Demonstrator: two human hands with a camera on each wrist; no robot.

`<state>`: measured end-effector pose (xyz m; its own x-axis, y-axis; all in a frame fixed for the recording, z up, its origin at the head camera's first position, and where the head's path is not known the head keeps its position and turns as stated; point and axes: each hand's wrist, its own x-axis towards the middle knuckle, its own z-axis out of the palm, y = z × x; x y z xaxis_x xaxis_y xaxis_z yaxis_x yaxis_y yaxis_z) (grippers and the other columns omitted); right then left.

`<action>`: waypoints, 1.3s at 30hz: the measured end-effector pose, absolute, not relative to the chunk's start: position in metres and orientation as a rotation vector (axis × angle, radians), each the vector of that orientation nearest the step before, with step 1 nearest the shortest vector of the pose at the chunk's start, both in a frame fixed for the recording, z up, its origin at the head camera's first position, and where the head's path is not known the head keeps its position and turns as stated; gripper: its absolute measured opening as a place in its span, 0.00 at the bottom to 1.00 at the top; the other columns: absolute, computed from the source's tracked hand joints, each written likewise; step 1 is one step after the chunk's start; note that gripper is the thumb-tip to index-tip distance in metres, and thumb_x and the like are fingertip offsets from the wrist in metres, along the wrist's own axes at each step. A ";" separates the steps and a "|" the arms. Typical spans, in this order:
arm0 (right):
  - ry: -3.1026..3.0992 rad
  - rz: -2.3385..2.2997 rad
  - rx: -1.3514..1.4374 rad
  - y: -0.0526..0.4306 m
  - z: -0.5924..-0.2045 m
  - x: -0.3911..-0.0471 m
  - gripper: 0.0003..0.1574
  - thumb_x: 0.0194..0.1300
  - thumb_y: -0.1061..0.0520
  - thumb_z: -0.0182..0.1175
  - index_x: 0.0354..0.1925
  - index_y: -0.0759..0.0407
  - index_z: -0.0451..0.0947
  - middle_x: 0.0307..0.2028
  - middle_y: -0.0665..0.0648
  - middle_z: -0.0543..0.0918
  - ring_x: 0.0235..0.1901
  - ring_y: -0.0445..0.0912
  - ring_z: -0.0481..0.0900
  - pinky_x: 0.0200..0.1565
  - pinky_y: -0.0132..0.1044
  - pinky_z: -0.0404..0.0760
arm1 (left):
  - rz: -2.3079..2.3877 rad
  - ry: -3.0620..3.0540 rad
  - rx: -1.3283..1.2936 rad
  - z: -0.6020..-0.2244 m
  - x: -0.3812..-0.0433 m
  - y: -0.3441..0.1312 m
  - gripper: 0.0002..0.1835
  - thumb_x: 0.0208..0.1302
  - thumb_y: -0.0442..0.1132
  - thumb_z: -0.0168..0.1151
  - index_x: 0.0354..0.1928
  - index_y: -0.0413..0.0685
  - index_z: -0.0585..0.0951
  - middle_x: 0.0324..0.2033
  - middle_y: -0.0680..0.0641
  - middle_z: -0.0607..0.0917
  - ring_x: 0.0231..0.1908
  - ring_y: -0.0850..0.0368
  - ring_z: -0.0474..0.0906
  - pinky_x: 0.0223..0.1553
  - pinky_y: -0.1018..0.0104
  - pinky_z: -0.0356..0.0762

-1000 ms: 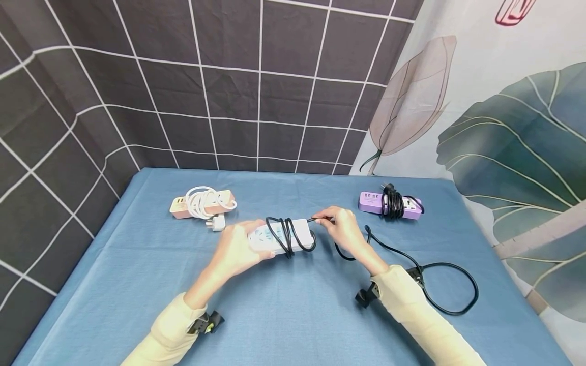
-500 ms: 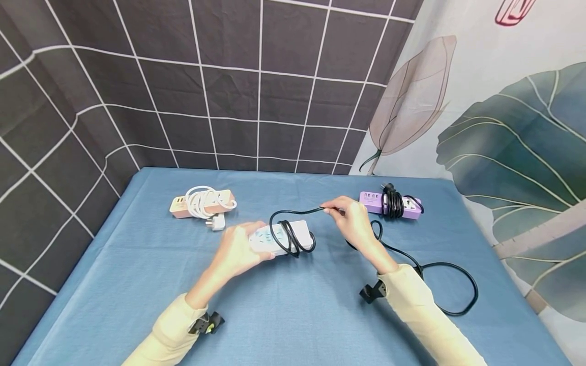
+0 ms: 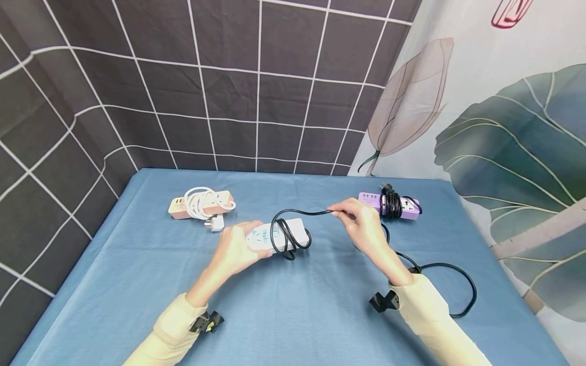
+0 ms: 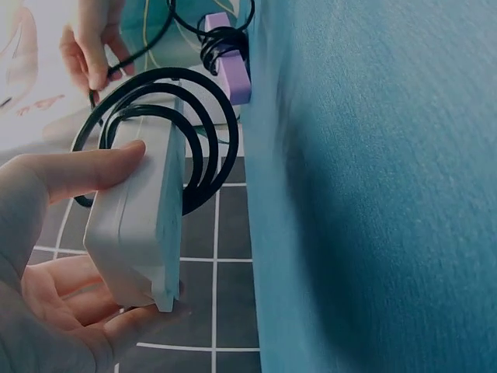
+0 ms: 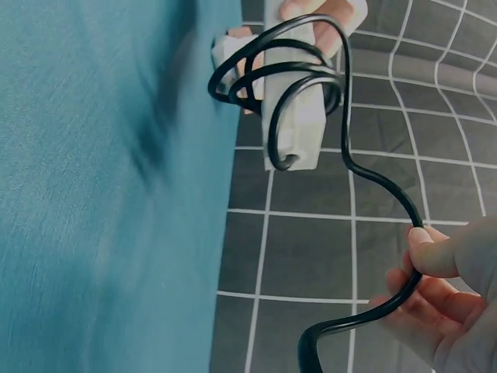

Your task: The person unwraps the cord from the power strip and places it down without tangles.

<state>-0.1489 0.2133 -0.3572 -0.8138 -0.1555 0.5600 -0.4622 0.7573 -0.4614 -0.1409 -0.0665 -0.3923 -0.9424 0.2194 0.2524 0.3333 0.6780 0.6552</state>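
My left hand (image 3: 238, 245) grips the left end of a white power strip (image 3: 259, 237), thumb on one side and fingers round the other. Several loose loops of the strip's black cord (image 3: 304, 212) wrap its right half. In the left wrist view the white power strip (image 4: 133, 221) is raised beside the blue cloth. To the right, my right hand (image 3: 359, 223) pinches the black cord between thumb and fingers, and a slack stretch arches from there back to the loops. In the right wrist view the black cord (image 5: 388, 186) passes through the pinch and trails on below.
A pink power strip (image 3: 179, 208) with a coiled white cord lies at the back left. At the back right, behind my right hand, is a purple power strip (image 3: 407, 213) wrapped in black cord. The remaining cord makes a large loop (image 3: 473, 290) on the blue cloth (image 3: 293, 315).
My right hand has moved right, drawing the cord out from beside the strip's end into an arch over it. The loops have shifted and loosened. My left hand keeps its hold.
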 end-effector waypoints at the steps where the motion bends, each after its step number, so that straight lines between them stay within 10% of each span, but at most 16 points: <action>1: -2.451 0.829 0.467 0.214 -0.356 -0.146 0.09 0.56 0.66 0.67 0.35 0.55 0.87 0.32 0.52 0.87 0.32 0.43 0.82 0.33 0.36 0.81 | -1.108 -2.732 -0.454 -0.393 -0.142 -0.067 0.33 0.33 0.44 0.80 0.49 0.44 0.83 0.46 0.42 0.87 0.45 0.48 0.83 0.48 0.53 0.76; 13: -2.428 0.829 0.483 0.231 -0.348 -0.118 0.12 0.53 0.68 0.68 0.34 0.54 0.87 0.32 0.50 0.87 0.30 0.38 0.80 0.35 0.17 0.73 | -1.107 -2.726 -0.421 -0.393 -0.146 -0.070 0.33 0.34 0.44 0.79 0.49 0.42 0.83 0.46 0.40 0.86 0.45 0.45 0.82 0.46 0.52 0.75; 39: -2.606 0.698 0.464 0.259 -0.366 -0.102 0.11 0.53 0.66 0.69 0.33 0.50 0.86 0.31 0.46 0.86 0.26 0.33 0.76 0.28 0.26 0.73 | -1.162 -2.661 -0.155 -0.374 -0.155 -0.082 0.35 0.38 0.45 0.78 0.53 0.40 0.81 0.54 0.33 0.81 0.50 0.36 0.76 0.50 0.45 0.67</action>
